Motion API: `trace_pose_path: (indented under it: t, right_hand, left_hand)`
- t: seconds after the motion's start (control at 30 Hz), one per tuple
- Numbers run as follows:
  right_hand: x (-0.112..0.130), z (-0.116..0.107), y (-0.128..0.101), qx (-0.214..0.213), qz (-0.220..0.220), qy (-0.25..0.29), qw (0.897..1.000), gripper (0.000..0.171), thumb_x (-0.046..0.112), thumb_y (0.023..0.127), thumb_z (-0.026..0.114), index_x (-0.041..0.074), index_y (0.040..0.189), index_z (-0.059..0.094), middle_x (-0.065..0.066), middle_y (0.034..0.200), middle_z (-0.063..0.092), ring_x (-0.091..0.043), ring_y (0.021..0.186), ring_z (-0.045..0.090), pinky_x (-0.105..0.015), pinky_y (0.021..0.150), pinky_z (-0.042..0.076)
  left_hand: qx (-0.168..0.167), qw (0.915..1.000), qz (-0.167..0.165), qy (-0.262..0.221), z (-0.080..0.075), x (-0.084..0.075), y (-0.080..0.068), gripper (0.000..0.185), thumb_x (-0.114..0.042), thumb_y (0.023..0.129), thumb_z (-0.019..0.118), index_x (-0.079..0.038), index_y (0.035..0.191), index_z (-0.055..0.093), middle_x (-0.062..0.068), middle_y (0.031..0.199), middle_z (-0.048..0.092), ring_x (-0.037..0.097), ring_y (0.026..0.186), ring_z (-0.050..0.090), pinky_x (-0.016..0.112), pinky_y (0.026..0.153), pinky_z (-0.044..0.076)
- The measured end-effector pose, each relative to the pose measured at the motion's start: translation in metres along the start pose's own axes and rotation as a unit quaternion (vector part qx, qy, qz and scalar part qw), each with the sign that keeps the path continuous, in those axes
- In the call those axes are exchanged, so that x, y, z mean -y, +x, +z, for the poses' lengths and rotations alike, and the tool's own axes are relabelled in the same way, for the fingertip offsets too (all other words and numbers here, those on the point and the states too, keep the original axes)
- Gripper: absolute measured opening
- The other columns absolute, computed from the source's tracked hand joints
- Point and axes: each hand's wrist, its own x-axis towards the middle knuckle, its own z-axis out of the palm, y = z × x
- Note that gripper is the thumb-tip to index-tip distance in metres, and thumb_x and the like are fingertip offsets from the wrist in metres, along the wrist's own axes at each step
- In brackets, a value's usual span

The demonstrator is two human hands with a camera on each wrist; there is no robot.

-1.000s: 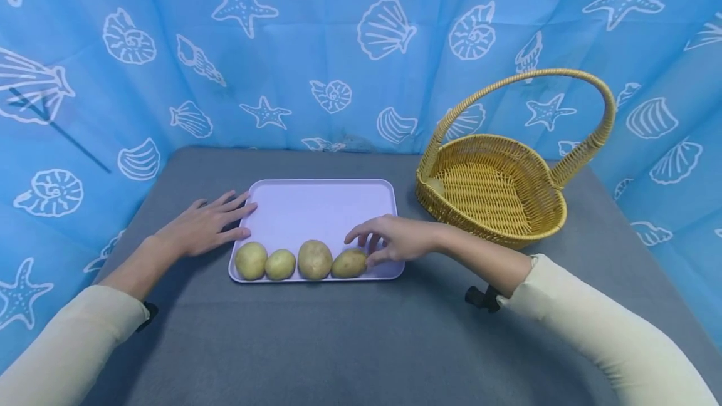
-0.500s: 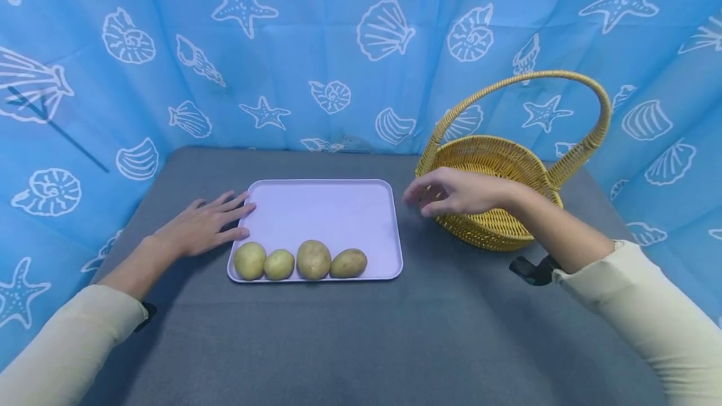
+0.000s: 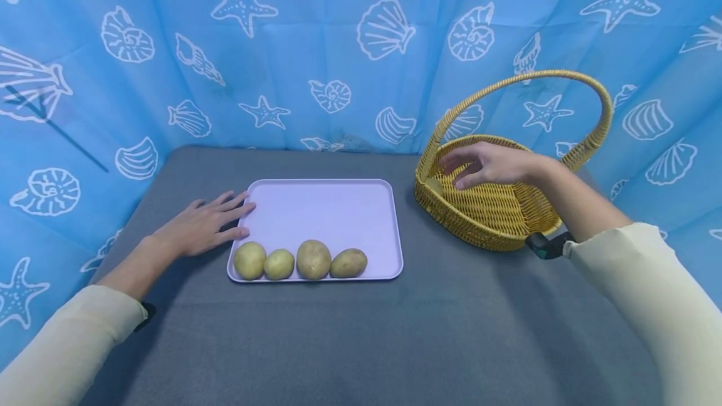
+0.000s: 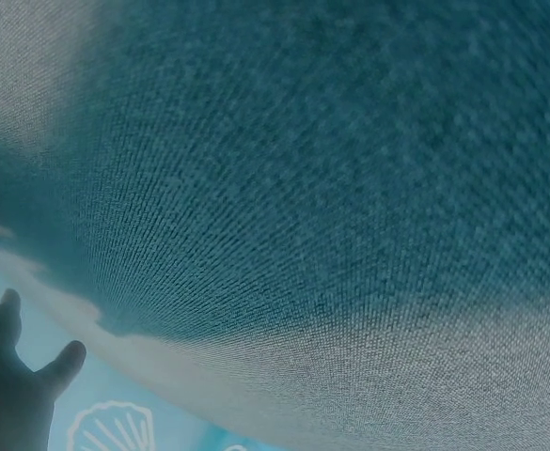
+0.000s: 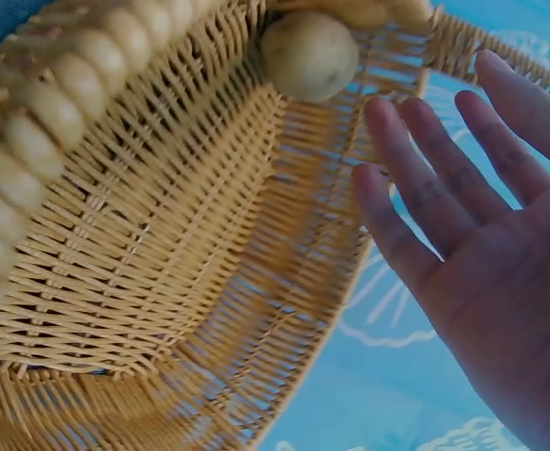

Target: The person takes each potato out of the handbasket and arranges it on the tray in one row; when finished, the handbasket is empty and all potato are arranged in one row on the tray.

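Observation:
Several potatoes [image 3: 314, 260] lie in a row along the near edge of a pale lilac tray [image 3: 327, 205]. My left hand [image 3: 225, 218] lies flat on the grey table, fingers straight, its tips at the tray's left rim; the left wrist view shows only part of this hand [image 4: 7, 376] and the cloth. My right hand [image 3: 459, 171] hovers open over the left end of a yellow wicker basket [image 3: 507, 218] and holds nothing. One potato [image 5: 307, 52] lies inside the basket by its wall, just beyond the spread fingers [image 5: 416, 178] of the right hand [image 5: 463, 216].
The grey table [image 3: 350, 337] is enclosed at the back and sides by a blue curtain [image 3: 316, 49] with shell prints. The basket's tall arched handle [image 3: 541, 74] rises above my right hand. The tray's far half holds nothing.
My right hand left the rightmost potato on the tray and moved up and right, from the tray to above the basket. The left hand has stayed in place.

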Motion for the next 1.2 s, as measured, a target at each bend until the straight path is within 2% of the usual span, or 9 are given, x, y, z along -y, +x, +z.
trace_pose_path:
  t: [0.17,0.27,0.47,0.83,1.07,1.2]
  right_hand:
    - [-0.012,-0.004,0.01,0.016,0.017,-0.026,0.999,0.066,0.016,0.093,0.07,-0.005,0.147,0.04,-0.027,0.147,0.044,-0.044,0.131,0.048,-0.052,0.107,0.042]
    - [-0.016,-0.005,0.017,0.042,0.028,-0.022,0.998,0.065,0.015,0.094,0.069,-0.003,0.149,0.038,-0.028,0.149,0.041,-0.046,0.137,0.04,-0.054,0.107,0.041]
    - [-0.019,-0.005,0.029,0.072,0.079,0.029,0.994,0.063,0.011,0.096,0.065,0.001,0.151,0.037,-0.028,0.148,0.042,-0.042,0.133,0.047,-0.051,0.101,0.048]
    - [-0.016,-0.006,0.042,0.111,0.139,0.084,0.98,0.068,0.008,0.095,0.063,-0.004,0.152,0.028,-0.027,0.135,0.053,-0.036,0.123,0.057,-0.047,0.107,0.044]
    - [-0.009,-0.002,0.047,0.13,0.151,0.023,0.98,0.075,0.013,0.093,0.066,-0.004,0.153,0.024,-0.03,0.146,0.04,-0.043,0.135,0.043,-0.05,0.111,0.039]
    - [-0.008,-0.003,0.049,0.144,0.16,0.019,0.976,0.077,0.01,0.092,0.066,-0.005,0.154,0.022,-0.033,0.147,0.036,-0.045,0.137,0.039,-0.051,0.113,0.035]
  left_hand:
    - [0.001,1.0,-0.001,0.001,0.0,0.0,0.0,0.072,-0.058,0.102,0.041,-0.015,0.158,0.029,0.015,0.164,0.02,0.047,0.148,0.013,0.076,0.109,0.012]
    - [0.003,1.0,-0.001,0.002,0.0,0.001,0.0,0.072,-0.058,0.102,0.041,-0.015,0.158,0.028,0.015,0.164,0.019,0.047,0.148,0.013,0.076,0.109,0.011]
    - [0.004,1.0,0.0,0.002,0.0,0.002,0.001,0.072,-0.058,0.102,0.041,-0.016,0.158,0.027,0.014,0.164,0.019,0.047,0.148,0.013,0.076,0.109,0.012]
    - [0.005,1.0,-0.004,0.004,0.0,0.001,0.002,0.072,-0.058,0.102,0.04,-0.016,0.158,0.027,0.014,0.165,0.019,0.046,0.149,0.013,0.075,0.11,0.011]
    - [0.007,0.9999,-0.005,0.006,-0.001,0.001,0.002,0.072,-0.059,0.102,0.04,-0.017,0.159,0.027,0.013,0.165,0.018,0.045,0.149,0.012,0.074,0.11,0.011]
    - [0.008,0.9999,-0.005,0.007,-0.001,0.0,0.002,0.072,-0.059,0.102,0.039,-0.016,0.158,0.027,0.013,0.165,0.019,0.046,0.149,0.013,0.075,0.11,0.012]
